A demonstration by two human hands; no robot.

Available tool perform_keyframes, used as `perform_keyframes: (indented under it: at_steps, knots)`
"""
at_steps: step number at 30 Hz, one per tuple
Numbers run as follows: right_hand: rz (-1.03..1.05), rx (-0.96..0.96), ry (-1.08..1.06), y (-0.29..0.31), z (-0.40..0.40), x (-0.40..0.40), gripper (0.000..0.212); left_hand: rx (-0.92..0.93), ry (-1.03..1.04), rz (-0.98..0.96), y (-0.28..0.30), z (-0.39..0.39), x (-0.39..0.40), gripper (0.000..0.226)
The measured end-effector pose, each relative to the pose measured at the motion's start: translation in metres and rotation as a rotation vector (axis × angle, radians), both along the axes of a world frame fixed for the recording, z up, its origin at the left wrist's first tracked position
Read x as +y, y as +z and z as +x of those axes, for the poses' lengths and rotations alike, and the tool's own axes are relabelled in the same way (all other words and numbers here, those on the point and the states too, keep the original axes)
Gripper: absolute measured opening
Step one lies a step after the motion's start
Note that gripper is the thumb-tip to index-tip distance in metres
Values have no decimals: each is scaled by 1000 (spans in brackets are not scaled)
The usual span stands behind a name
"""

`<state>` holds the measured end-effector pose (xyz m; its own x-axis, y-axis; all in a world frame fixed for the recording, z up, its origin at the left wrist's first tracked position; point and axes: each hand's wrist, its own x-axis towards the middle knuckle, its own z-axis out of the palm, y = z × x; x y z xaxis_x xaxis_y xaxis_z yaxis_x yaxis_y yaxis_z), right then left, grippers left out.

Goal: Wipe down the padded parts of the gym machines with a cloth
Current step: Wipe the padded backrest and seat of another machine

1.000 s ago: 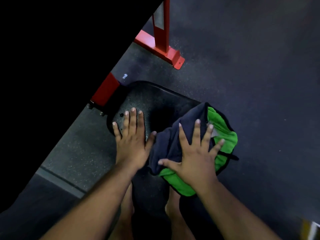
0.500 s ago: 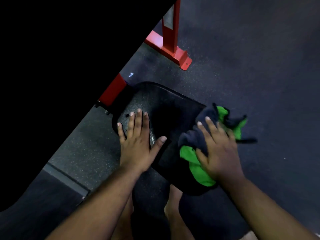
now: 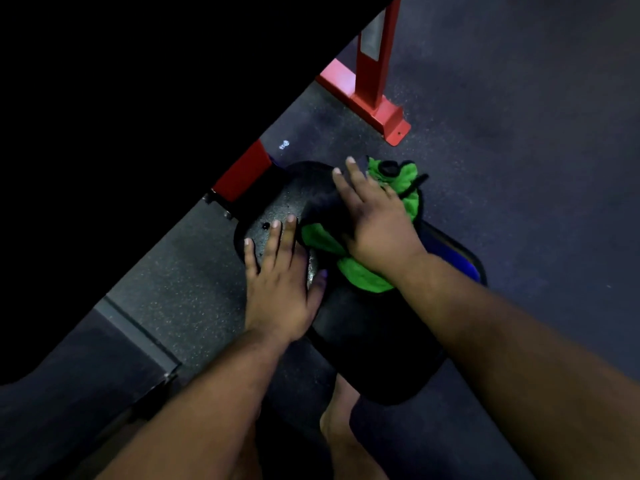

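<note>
Right hand (image 3: 375,223) and cloth (image 3: 360,271) now farther up pad (image 3: 374,358).

Bare forearms, no sleeves; bare feet (image 3: 341,441) below.

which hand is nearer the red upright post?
Right. The right hand presses the cloth at the pad's far end, fingertips pointing toward the red post. The left hand lies flat on the pad, nearer the person.
</note>
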<state>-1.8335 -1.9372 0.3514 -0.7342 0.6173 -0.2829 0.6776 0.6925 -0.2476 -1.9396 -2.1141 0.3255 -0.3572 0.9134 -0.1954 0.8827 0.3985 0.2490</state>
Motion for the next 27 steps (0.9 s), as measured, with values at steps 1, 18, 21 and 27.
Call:
perform_keyframes:
  at_steps: [1,18,21,27]
  knots:
    - [21,-34,-8,3,14,-4,91,1,3,-10,0,0,0,70]
    - [69,21,149,-5,-91,-30,71,-222,314,61,1,-38,-56,89]
    - [29,75,489,1,-39,-76,71,-325,294,77,6,-48,-77,93]
    - [137,-52,70,-11,-68,-49,87,-473,165,138,13,-47,-95,93]
